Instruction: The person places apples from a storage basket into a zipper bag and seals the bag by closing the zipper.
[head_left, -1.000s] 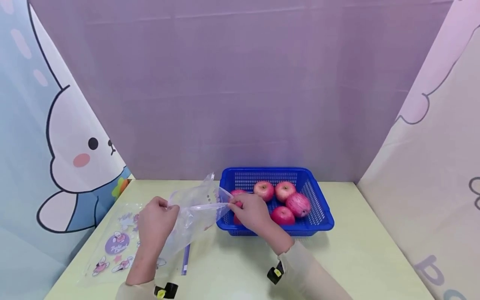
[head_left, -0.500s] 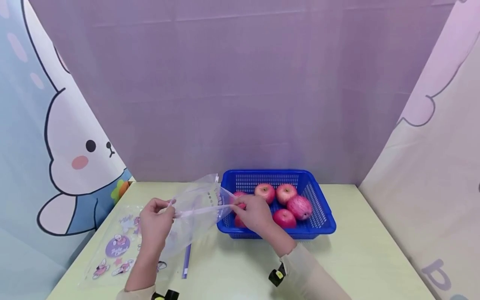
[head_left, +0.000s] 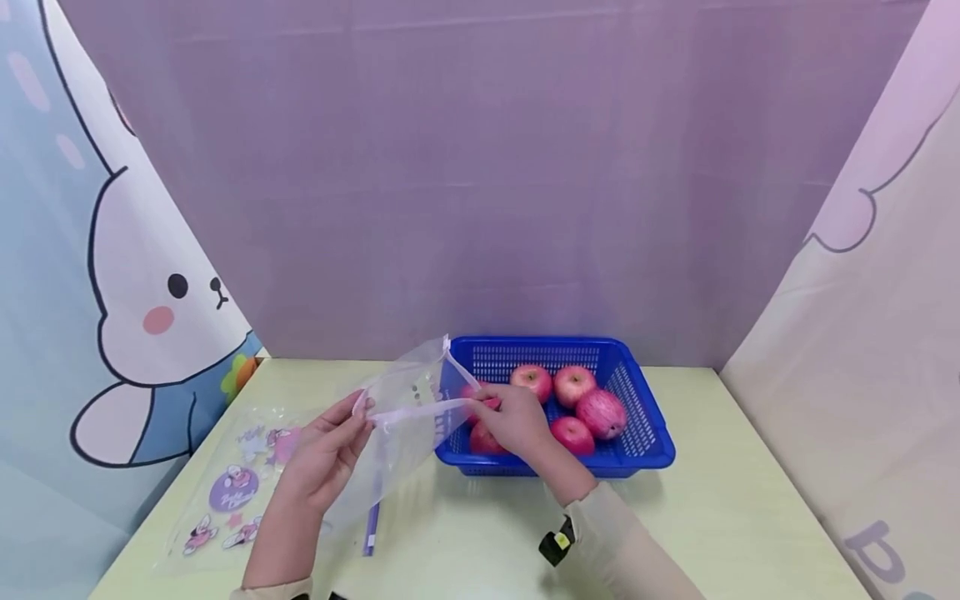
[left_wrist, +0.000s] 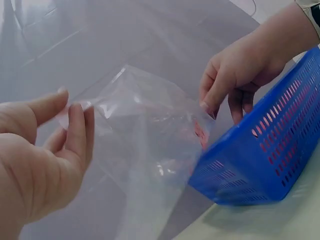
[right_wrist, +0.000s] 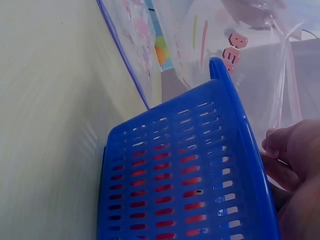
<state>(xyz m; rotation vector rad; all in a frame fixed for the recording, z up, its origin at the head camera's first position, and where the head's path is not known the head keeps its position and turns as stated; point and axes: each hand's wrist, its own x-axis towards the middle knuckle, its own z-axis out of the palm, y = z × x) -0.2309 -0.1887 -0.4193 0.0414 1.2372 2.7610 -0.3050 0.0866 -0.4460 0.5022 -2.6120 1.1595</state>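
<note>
A clear plastic zip bag (head_left: pixel 408 417) hangs between my two hands, its mouth spread apart. My left hand (head_left: pixel 326 454) pinches the mouth's left corner between thumb and fingers, and the left wrist view shows the fingertips against the film. On the other side, my right hand (head_left: pixel 513 421) pinches the bag's edge over the front left of the blue basket (head_left: pixel 648 454). Inside that basket lie several red apples (head_left: pixel 573 385), some partly hidden behind the right hand. In the right wrist view the bag (right_wrist: pixel 250 75) carries small red printed figures.
Flat on the table's left side lies another clear bag (head_left: pixel 232 492) with cartoon prints, partly under the left forearm. A purple slider strip (head_left: pixel 371 529) runs along its right edge. A purple cloth wall (head_left: pixel 487 183) stands behind the table (head_left: pixel 720 500).
My left hand has turned, showing more of its palm and fingers, and moved slightly right. The bag's mouth has spread wider. My right hand stays nearly in place.
</note>
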